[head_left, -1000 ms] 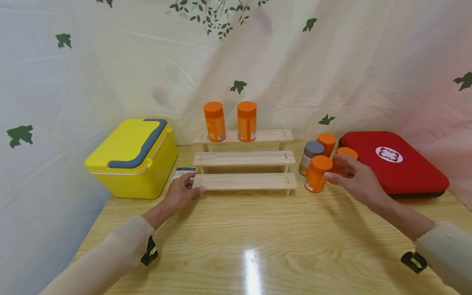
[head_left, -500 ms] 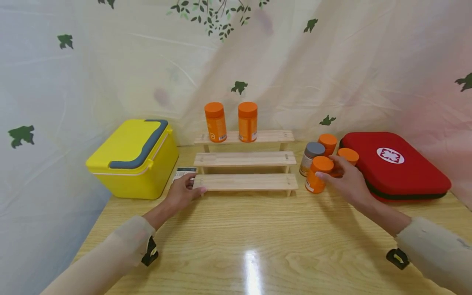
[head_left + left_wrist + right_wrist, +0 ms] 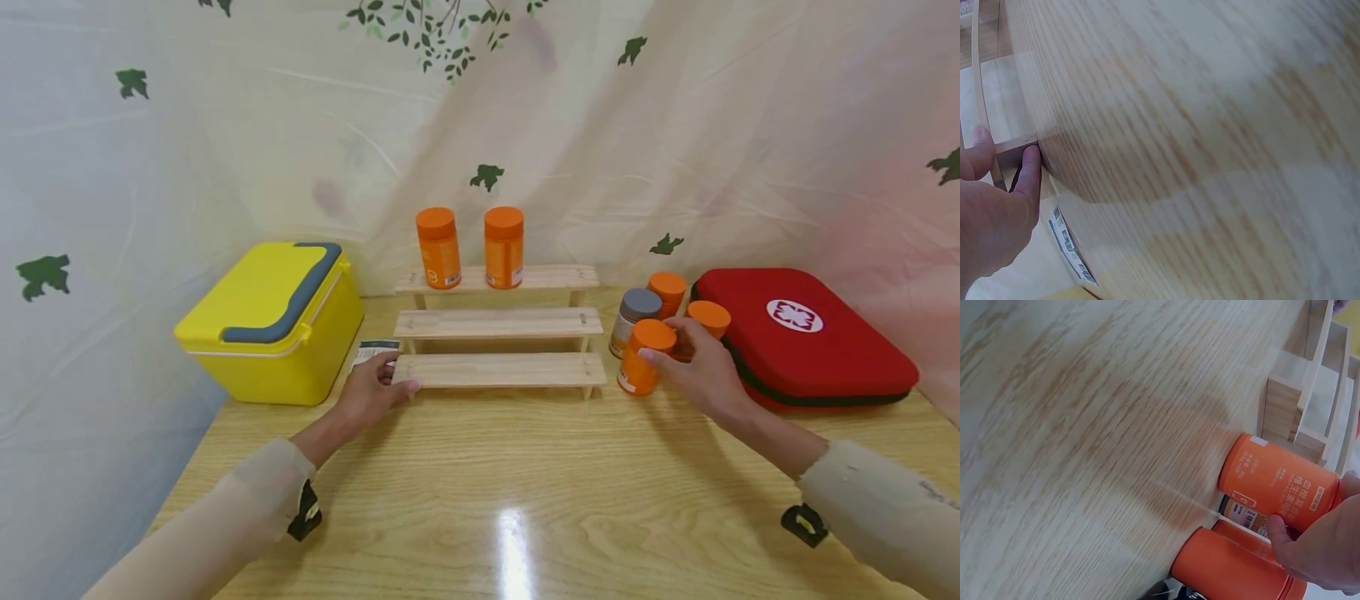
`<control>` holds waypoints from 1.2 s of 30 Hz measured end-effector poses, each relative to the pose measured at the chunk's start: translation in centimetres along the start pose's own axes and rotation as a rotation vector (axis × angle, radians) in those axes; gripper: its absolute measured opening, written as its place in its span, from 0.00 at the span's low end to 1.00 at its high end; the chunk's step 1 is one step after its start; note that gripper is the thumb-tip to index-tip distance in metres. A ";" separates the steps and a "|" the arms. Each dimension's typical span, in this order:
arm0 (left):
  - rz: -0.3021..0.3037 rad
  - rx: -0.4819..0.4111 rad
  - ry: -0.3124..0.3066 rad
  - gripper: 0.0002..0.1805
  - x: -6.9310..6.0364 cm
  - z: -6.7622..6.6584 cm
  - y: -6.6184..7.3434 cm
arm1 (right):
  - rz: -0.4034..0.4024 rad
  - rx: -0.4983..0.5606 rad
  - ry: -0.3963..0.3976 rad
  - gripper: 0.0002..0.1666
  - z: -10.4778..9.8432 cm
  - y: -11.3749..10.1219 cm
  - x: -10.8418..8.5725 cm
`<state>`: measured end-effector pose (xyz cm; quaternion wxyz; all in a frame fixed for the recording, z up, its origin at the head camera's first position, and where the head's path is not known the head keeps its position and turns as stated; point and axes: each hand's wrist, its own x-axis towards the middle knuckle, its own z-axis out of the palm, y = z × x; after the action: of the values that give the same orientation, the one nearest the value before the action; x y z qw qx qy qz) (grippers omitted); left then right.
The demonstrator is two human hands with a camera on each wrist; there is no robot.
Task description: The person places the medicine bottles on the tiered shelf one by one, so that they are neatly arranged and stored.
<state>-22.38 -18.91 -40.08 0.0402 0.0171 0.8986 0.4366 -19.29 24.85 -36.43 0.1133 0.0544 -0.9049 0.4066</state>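
Observation:
My right hand [image 3: 705, 375] grips an orange pill bottle [image 3: 641, 367] near its cap, between thumb and fingers. In the right wrist view that bottle [image 3: 1279, 481] shows pale printing, and another orange bottle [image 3: 1225, 565] stands beside it. Behind it are a grey-capped bottle [image 3: 624, 332] and two more orange-capped bottles [image 3: 667, 287]. My left hand [image 3: 369, 392] holds the left end of the lowest board of a three-step wooden rack [image 3: 498, 371], thumb in front. On the rack's top step stand two orange bottles [image 3: 504, 250], side by side.
A yellow box [image 3: 262, 325] with a grey-blue handle stands left of the rack. A red zip case [image 3: 817, 342] with a white emblem lies right of the bottles. A printed packet [image 3: 375, 348] lies behind my left hand. A leaf-patterned curtain [image 3: 480, 100] hangs behind the table.
My right hand has moved left from between the bottles and taken hold of the front orange bottle, which has shifted very slightly left. The left hand stays on the rack.

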 end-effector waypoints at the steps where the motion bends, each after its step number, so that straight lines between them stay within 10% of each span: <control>1: 0.000 0.003 0.000 0.36 0.0 0.0 0.0 | 0.004 -0.003 0.000 0.36 0.0 0.0 0.0; 16: -0.016 0.001 0.001 0.36 -0.1 0.1 0.0 | -0.012 -0.001 -0.009 0.38 -0.8 -0.4 -0.5; 36: -0.013 0.002 -0.006 0.36 0.0 0.0 0.2 | -0.024 0.045 -0.045 0.39 -4.0 -6.1 1.9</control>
<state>-22.34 -18.82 -39.89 0.0456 0.0125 0.8989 0.4355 -19.31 23.78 -28.98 0.0964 0.0770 -0.8972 0.4240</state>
